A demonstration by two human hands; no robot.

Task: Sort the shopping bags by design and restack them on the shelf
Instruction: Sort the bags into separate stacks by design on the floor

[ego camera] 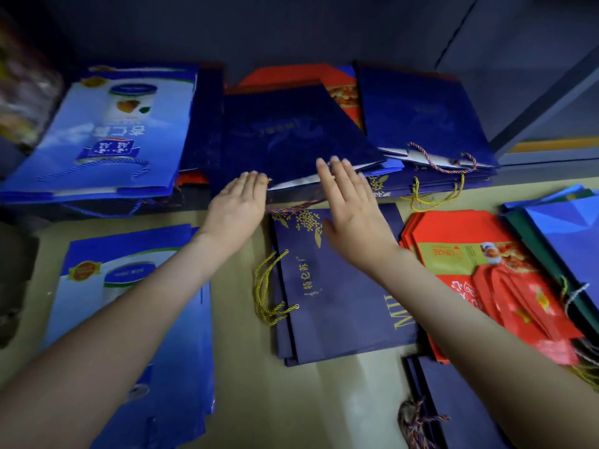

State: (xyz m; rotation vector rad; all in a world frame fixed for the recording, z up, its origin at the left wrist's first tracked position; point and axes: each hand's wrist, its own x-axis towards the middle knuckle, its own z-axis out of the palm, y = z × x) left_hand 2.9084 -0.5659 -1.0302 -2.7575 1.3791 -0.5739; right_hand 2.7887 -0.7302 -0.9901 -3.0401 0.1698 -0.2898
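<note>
A dark blue velvet-look bag lies tilted on top of the middle pile on the shelf. My left hand reaches its near edge with straight fingers. My right hand hovers flat by the same edge, fingertips at the bag's front. Neither hand grips anything. On the shelf's left sits a stack of light blue printed bags. A red bag peeks out behind the middle pile. Another dark blue stack lies at the right.
On the tan floor in front lie sorted piles: light blue printed bags, navy bags with gold print and gold cord, red bags, a blue and green pile and a dark pile at the bottom.
</note>
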